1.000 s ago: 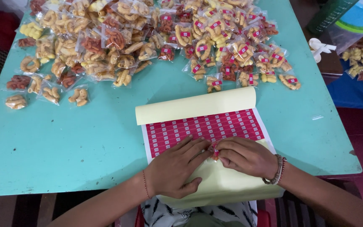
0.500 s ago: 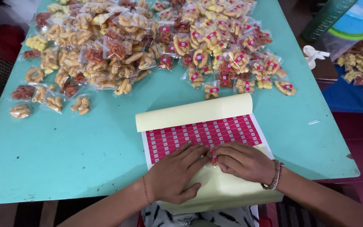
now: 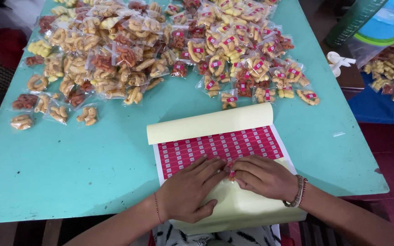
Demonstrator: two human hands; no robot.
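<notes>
A sheet of small red stickers (image 3: 215, 148) on pale yellow backing paper (image 3: 206, 125) lies at the near edge of a turquoise table (image 3: 69, 159). My left hand (image 3: 190, 191) rests flat on the sheet, fingers pointing right. My right hand (image 3: 263, 177), a beaded bracelet on its wrist, meets it at the sheet's lower red rows. The fingertips of both hands pinch at one small red sticker (image 3: 231, 173). A big pile of small clear bags of curled snacks (image 3: 128, 54) fills the far half of the table. The bags on the right side of the pile (image 3: 251, 64) carry red stickers.
A blue tub with a green rim (image 3: 384, 27) and more bagged snacks (image 3: 393, 68) stand off the table at the far right, on a blue surface. A white plastic piece (image 3: 338, 61) lies by the table's right edge. Red cloth (image 3: 5, 50) shows at the left.
The view has shifted slightly, so the sheet and hands sit a little lower in frame. Both hands stay together at the same spot on the sticker sheet, fingertips working.
</notes>
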